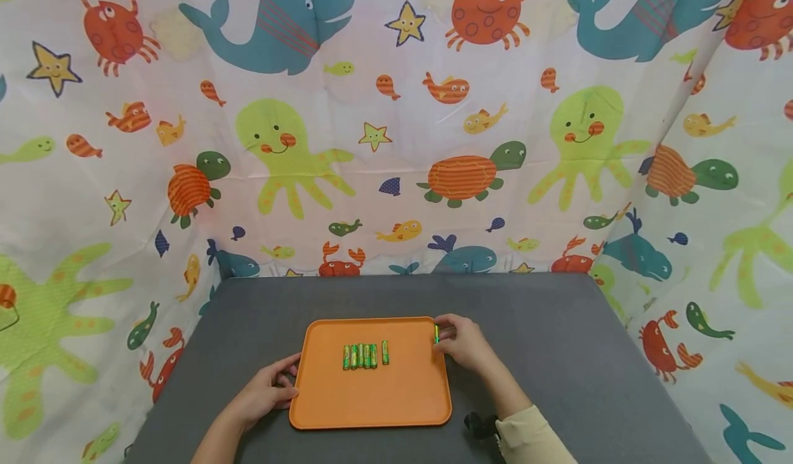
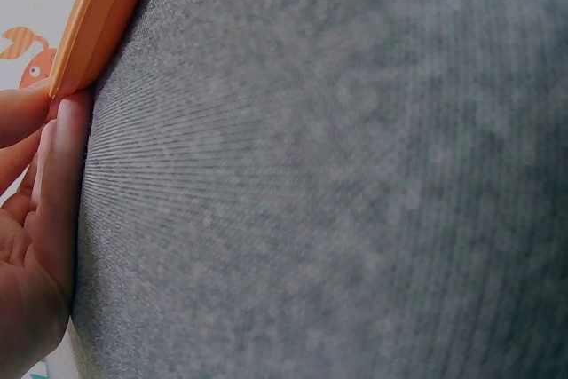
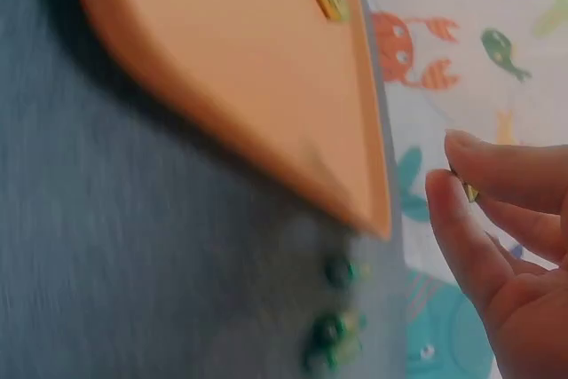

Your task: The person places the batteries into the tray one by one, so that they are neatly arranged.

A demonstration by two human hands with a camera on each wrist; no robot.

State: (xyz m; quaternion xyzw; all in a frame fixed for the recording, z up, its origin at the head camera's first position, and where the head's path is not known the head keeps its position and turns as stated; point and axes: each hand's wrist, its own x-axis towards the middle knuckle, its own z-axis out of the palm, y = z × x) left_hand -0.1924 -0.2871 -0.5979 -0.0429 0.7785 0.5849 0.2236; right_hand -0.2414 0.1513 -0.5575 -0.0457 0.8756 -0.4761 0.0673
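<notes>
An orange tray [image 1: 372,409] lies on the grey table. On it several green and yellow batteries [image 1: 361,356] stand side by side in a row, with one battery [image 1: 385,352] a little apart at the right end. At the tray's left side my left hand [image 1: 263,392] holds the rim [image 2: 98,33], thumb and fingers pinching it. My right hand [image 1: 464,342] is at the far right corner of the tray, pinching a battery [image 1: 436,333] between thumb and fingers. The right wrist view shows only the end of this battery [image 3: 470,191].
Blurred green objects [image 3: 333,335], perhaps more batteries, lie on the table beyond the tray in the right wrist view; the head view does not show them. A curtain [image 1: 396,230] printed with sea animals surrounds the table [image 1: 279,299]. A black object [image 1: 480,425] sits by the right wrist.
</notes>
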